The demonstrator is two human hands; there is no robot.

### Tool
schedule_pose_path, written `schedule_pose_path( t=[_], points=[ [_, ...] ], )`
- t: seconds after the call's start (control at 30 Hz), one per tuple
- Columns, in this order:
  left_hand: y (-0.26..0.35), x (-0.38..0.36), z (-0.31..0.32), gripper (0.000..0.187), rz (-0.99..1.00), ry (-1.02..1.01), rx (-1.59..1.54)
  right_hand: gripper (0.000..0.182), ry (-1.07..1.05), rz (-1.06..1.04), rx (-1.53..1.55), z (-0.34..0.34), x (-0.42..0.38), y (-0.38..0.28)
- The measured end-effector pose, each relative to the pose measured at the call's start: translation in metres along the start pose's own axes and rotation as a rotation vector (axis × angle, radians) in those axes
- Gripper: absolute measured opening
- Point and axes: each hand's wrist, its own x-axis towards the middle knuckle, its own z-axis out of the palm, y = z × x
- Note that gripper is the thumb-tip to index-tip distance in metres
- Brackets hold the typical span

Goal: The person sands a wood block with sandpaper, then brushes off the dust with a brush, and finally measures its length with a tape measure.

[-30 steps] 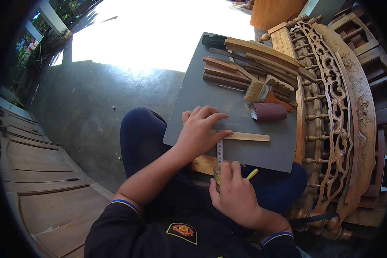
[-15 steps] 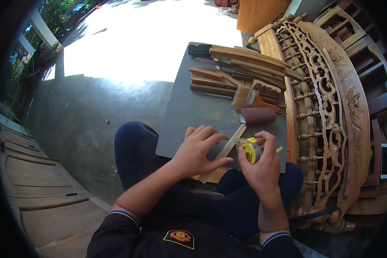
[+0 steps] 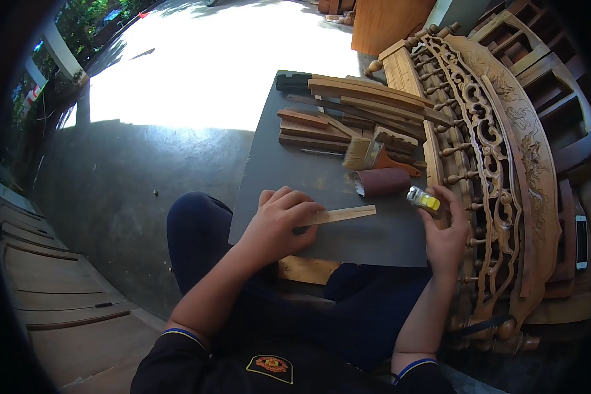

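My left hand [image 3: 284, 222] is closed on the left end of a thin, pale wooden strip [image 3: 349, 214], which points right across the grey board [image 3: 256, 177]. In my right hand [image 3: 448, 230], at the board's right edge, is a yellow and clear tape measure [image 3: 427, 199], held between thumb and fingers. Just beyond the strip lies a roll of dark red sandpaper [image 3: 384, 182]. A paintbrush [image 3: 368, 155] with an orange handle rests behind the roll.
Several wooden pieces [image 3: 368, 92] and a pencil-like stick [image 3: 322, 152] lie on the board's far part. A carved wooden panel [image 3: 505, 151] with turned spindles stands on the right, with a phone [image 3: 581, 241] beyond it. Wooden door panels [image 3: 65, 276] lie at left.
My left hand has taken hold of the wooden strip, which has turned from slanting to nearly level. My right hand has moved right with the tape measure, away from the strip.
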Motion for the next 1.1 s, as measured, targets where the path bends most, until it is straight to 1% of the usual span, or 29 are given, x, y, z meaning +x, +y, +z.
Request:
schedule_pose_path(
  t=[0.2,0.3,0.4,0.5,0.53,0.63,0.67,0.77,0.87,0.97,1.0,1.1],
  points=[
    [-0.001,-0.002,0.012,0.030,0.060,-0.034,0.029,0.040,-0.032,-0.185,0.058,0.004,0.048,-0.009],
    [0.001,-0.001,0.011,0.030,0.044,-0.043,0.026,0.038,-0.112,-0.228,0.084,0.019,0.088,-0.008],
    [0.001,-0.002,0.012,0.030,0.036,-0.045,0.036,0.035,-0.134,-0.251,0.074,0.038,0.126,-0.007],
    [0.001,-0.003,0.014,0.029,0.031,-0.051,0.048,0.032,-0.137,-0.253,0.128,0.054,0.158,0.006],
    [0.001,-0.003,0.015,0.029,0.032,-0.050,0.045,0.028,-0.191,-0.116,0.246,0.057,0.165,0.005],
    [0.001,-0.004,0.014,0.029,0.034,-0.051,0.047,0.024,-0.228,-0.055,0.474,0.066,0.185,0.009],
    [0.001,-0.003,0.014,0.029,0.035,-0.050,0.050,0.021,-0.248,0.032,0.528,0.068,0.186,0.009],
    [0.002,-0.003,0.013,0.029,0.026,-0.061,0.048,0.021,-0.282,-0.044,0.459,0.078,0.194,0.017],
    [0.001,-0.004,0.013,0.029,0.039,-0.051,0.043,0.019,-0.280,0.011,0.405,0.087,0.191,0.018],
    [-0.001,-0.006,0.015,0.026,0.068,-0.030,0.051,0.019,-0.220,0.003,0.357,0.090,0.195,0.029],
    [-0.002,-0.007,0.016,0.026,0.065,-0.029,0.050,0.019,-0.232,0.050,0.342,0.086,0.193,0.026],
    [-0.001,-0.006,0.016,0.025,0.066,-0.030,0.049,0.021,-0.156,-0.056,0.148,0.087,0.192,0.036]
  ],
)
